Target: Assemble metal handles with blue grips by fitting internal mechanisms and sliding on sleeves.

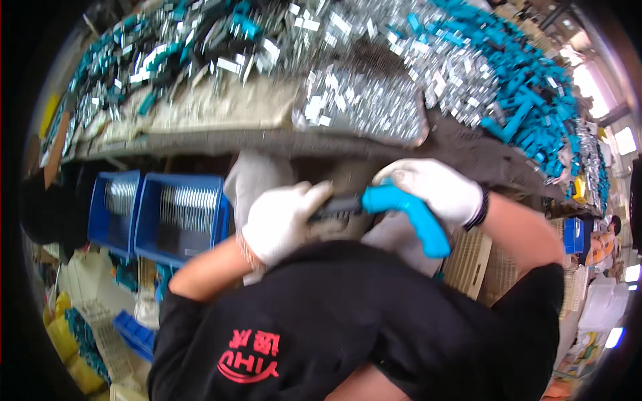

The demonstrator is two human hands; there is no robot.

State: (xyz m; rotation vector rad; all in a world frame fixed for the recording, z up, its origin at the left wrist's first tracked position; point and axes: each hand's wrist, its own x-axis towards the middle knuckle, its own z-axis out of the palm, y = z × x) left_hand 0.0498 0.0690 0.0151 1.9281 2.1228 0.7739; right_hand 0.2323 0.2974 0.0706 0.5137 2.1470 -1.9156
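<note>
Head view: before the desk [221,142], the left hand [277,224] grips a dark block [340,205], the right hand [438,190] a teal handle [418,217], end to end, probably for steadiness; metal pieces [364,107] lie heaped beyond, seemingly within reach.

A loose black short-sleeved cloth shirt [414,317] covers the torso, its two wide sleeves plain and unpatterned. On the wearer's left side it carries a pinkish-red print [251,357] – lettering with a curved stroke. The left hand [277,222] and the right hand [438,190] are both covered by plain white fabric work gloves. A narrow black band [478,209] rings the right wrist – the left has a pale cuff edge [249,255] with thin reddish-brown lines. Light grey cloth trousers [257,175] cover the knees.
</note>
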